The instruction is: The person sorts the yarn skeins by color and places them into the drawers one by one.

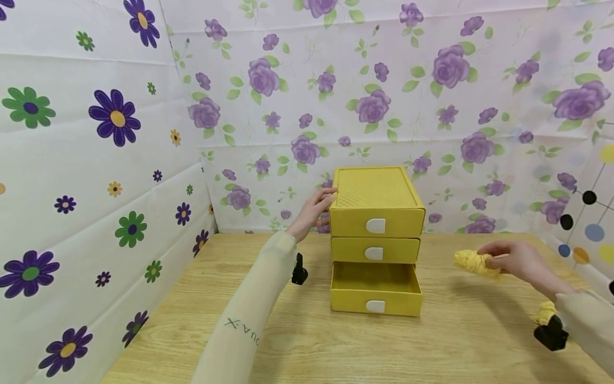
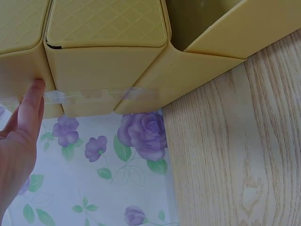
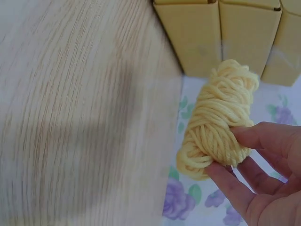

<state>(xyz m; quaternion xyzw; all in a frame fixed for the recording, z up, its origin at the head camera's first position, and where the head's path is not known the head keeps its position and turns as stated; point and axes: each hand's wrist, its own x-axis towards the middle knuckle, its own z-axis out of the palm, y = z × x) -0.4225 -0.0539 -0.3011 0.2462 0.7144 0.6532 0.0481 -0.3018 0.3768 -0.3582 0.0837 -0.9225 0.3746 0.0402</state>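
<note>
A yellow three-drawer box [image 1: 376,189] stands on the table, its bottom drawer [image 1: 376,301] pulled out with a bare interior showing. The upper drawers are closed, and each drawer has a white tab. My left hand [image 1: 313,210] touches the box's left side near the top, fingers extended; a fingertip [image 2: 36,85] lies against the side wall in the left wrist view. Right of the box, my right hand [image 1: 520,264] pinches a skein of yellow yarn [image 3: 218,117] between thumb and fingers, held above the table.
Another bundle of yellow yarn [image 1: 545,312] lies at the right, partly hidden by the right wrist's black camera mount [image 1: 551,334]. Wood-grain table [image 1: 307,352] extends in front of the box. Flower-patterned sheets [image 1: 268,122] rise behind and at the left.
</note>
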